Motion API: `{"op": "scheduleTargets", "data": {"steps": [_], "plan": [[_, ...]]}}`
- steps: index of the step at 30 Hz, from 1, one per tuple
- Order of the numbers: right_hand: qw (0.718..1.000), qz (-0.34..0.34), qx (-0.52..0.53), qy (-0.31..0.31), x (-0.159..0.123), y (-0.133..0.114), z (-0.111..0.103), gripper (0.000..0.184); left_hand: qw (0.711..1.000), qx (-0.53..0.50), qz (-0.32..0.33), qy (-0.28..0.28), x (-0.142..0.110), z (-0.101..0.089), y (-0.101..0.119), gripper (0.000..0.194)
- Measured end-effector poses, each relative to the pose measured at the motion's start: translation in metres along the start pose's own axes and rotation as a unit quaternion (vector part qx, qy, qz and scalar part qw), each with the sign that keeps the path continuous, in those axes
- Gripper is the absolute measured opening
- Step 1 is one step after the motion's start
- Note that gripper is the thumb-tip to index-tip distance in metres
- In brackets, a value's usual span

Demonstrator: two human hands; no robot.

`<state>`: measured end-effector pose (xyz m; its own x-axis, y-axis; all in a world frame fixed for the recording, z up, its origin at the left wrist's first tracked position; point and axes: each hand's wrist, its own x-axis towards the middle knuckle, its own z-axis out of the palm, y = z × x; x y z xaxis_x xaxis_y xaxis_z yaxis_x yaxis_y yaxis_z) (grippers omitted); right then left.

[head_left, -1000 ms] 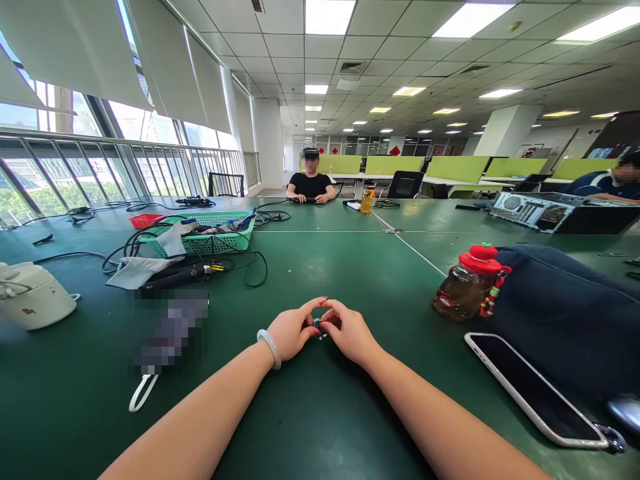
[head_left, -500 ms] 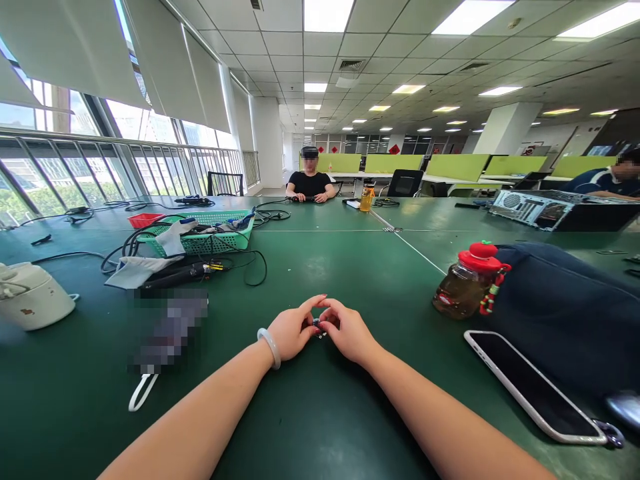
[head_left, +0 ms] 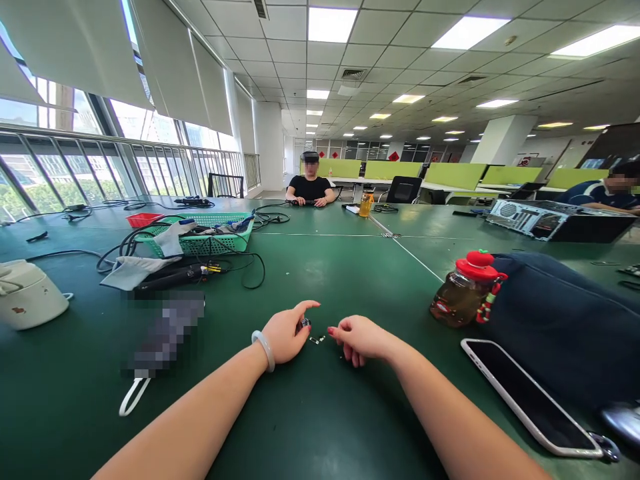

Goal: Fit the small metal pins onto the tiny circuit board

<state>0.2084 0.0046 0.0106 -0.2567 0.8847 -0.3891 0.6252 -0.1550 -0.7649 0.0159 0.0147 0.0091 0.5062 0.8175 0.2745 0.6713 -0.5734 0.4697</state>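
My left hand [head_left: 286, 335], with a pale bracelet at the wrist, holds a small dark metallic part [head_left: 304, 323] between thumb and fingers; its index finger reaches out above the part. The part is mostly hidden and too small to name exactly. A few tiny silvery pieces [head_left: 317, 340] lie on the green table [head_left: 310, 413] between the hands. Just right of them is my right hand [head_left: 361, 339], apart from the left. Its thumb and index finger are pinched together and the other fingers curl down toward the tabletop. Whatever that pinch may hold cannot be made out.
Left are a green basket [head_left: 200, 245] of cables, a pale lidded container [head_left: 30, 297] and a blurred pouch-like item [head_left: 167, 333]. Right are a red-capped bottle [head_left: 463, 293], a dark bag [head_left: 545, 320] and a phone [head_left: 530, 397]. A person [head_left: 311, 187] sits opposite; another sits far right.
My hands were together around the small dark part. My right hand has let go of it and moved right and slightly down; the part stays in my left hand, and the tiny pieces show more.
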Motion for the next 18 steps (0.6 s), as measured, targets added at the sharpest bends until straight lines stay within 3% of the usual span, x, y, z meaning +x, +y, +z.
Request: {"op": "scheduleTargets", "data": {"steps": [2,4,10,14,18], "plan": [[0.997,0.023,0.022,-0.07,-0.002,0.002,-0.001,0.035,1.0,0.005,-0.012,-0.001,0.0,0.001,-0.001,0.041],[0.996,-0.007,0.043,-0.074,0.0,0.003,0.004,0.033,1.0,0.007,-0.017,-0.005,0.0,0.002,-0.003,0.037],[0.985,-0.16,0.07,0.001,0.014,0.005,0.024,0.016,0.999,0.018,-0.032,-0.001,0.001,0.002,-0.005,0.031],[0.976,-0.201,0.007,0.08,0.02,0.013,0.02,0.008,0.999,0.016,-0.046,0.004,0.001,0.0,-0.005,0.03],[0.971,-0.2,-0.02,0.126,0.023,0.016,0.017,0.007,0.999,0.014,-0.047,0.004,0.002,0.0,-0.004,0.029]]}}
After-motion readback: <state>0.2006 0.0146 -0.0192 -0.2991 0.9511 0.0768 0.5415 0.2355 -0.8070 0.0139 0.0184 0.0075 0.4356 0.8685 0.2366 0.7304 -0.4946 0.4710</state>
